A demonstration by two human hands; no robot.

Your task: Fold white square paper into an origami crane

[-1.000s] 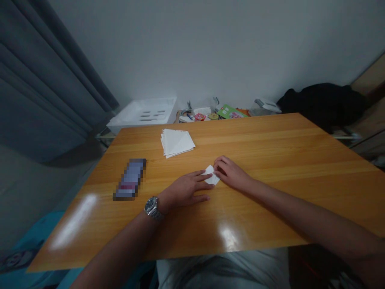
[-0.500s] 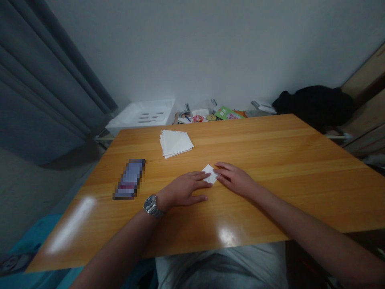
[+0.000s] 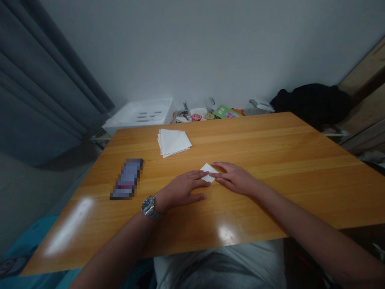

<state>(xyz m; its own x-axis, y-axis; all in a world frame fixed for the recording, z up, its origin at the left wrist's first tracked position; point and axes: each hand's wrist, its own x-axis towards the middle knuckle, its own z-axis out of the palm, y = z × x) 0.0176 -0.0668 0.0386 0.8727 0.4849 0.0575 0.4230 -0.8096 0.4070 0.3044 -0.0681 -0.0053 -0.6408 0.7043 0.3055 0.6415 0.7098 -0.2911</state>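
A small white piece of folded paper [image 3: 207,166] lies on the wooden table in front of me, turned like a diamond. From the left, my left hand [image 3: 183,188] rests flat with its fingertips on the paper, thumb stretched apart. A metal watch [image 3: 148,206] is on that wrist. My right hand [image 3: 236,178] comes in from the other side, fingers spread, one fingertip touching the paper near the left hand's fingertips. Fingers cover part of the paper, so its folds are hard to make out.
A stack of white paper sheets [image 3: 174,142] lies farther back on the table [image 3: 270,148]. A phone [image 3: 128,178], blurred out, is to the left. Past the far edge stand a white tray [image 3: 144,112], assorted small items with a green booklet [image 3: 225,112], and a black cloth item [image 3: 313,100].
My right hand's fingers have shifted slightly left, and one now reaches onto the paper. The left hand stays on the paper. The whole view has shifted a little.
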